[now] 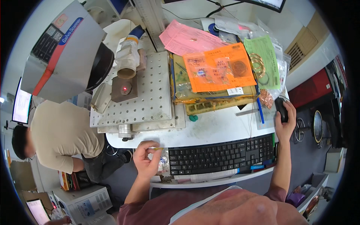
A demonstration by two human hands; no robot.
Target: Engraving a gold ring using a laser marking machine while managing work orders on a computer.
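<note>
My left hand is closed in a pinch at the left end of the black keyboard. Between its fingertips sits a small, thin yellow piece, too small to name. At the right, my right hand rests over a black computer mouse, fingers curled on it. On the perforated metal plate at the left lies a dark square block with a round disc, where a red light dot shows. A grey laser head hangs over the plate's left side, beside a nozzle-like tube.
A yellow tray holds an orange bag; pink and green slips lie around it. Coppery rings sit near the mouse, beside a blue pen. Another person bends down at the left.
</note>
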